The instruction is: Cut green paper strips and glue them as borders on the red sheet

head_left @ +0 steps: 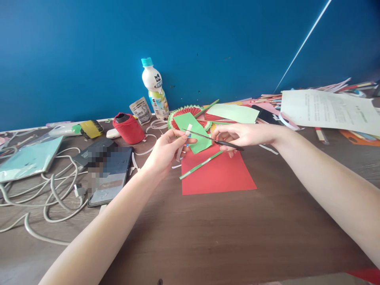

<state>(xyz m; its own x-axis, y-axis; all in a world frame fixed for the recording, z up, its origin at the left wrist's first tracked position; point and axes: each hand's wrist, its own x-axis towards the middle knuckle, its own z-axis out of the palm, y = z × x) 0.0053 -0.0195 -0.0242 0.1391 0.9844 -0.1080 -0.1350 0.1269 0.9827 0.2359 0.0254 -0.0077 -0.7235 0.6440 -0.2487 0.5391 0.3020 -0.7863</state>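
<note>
My left hand (172,148) pinches a narrow whitish strip (189,129), and part of the strip hangs below the fingers. In my right hand (234,136) are scissors with black handles (234,146). Their thin blades reach left, across the strip by my left fingertips; whether they touch it I cannot tell. Below the hands lies a green paper rectangle (197,138), overlapping a red sheet of paper (216,176). A slim green strip (196,168) with a pale band along it rests on the red sheet. Behind are red-and-green pleated paper fans (190,113), partly covered.
A bottle (156,91) and a small pouch (141,111) stand near the blue wall. To the left are a red roll (130,128), a phone (114,178), and tangled white cables (52,190). A printed sheet (323,109) lies over paper strips at the right.
</note>
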